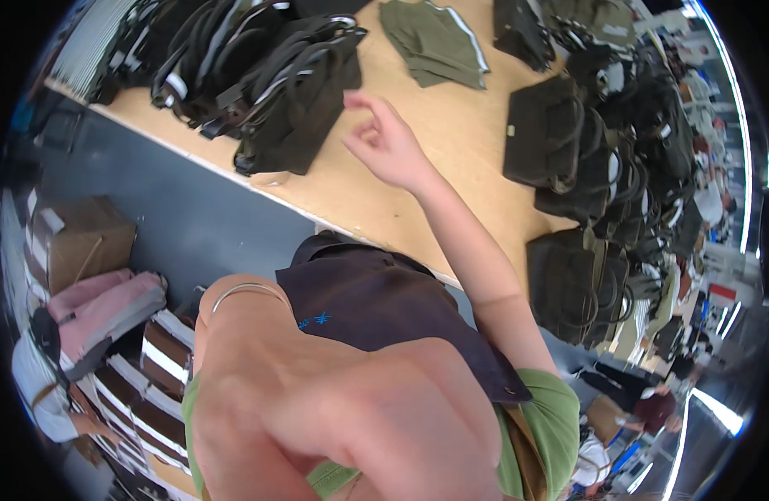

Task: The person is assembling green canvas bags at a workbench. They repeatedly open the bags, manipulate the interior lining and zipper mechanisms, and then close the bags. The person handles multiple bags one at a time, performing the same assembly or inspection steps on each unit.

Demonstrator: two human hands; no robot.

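My right hand point(386, 144) hangs over the tan table point(384, 200), fingers loosely bent and apart, with nothing visible in it. Nearest to it is a pile of dark bag pieces point(288, 108) with straps and white edges, just to its left. My left hand point(351, 401), large and blurred, is raised close to the camera, a thin bangle point(251, 288) around the wrist. Its fingers are mostly hidden, so I cannot tell what it holds, if anything. Flat olive fabric pieces point(430, 42) with a white edge lie beyond my right hand.
Several dark handbags point(543, 138) with handles crowd the table's right side. Below its left edge is grey floor point(192, 188). At the lower left are a brown box point(92, 242), a pink bag point(109, 313) and a person in a light shirt point(38, 392). Other people stand far right.
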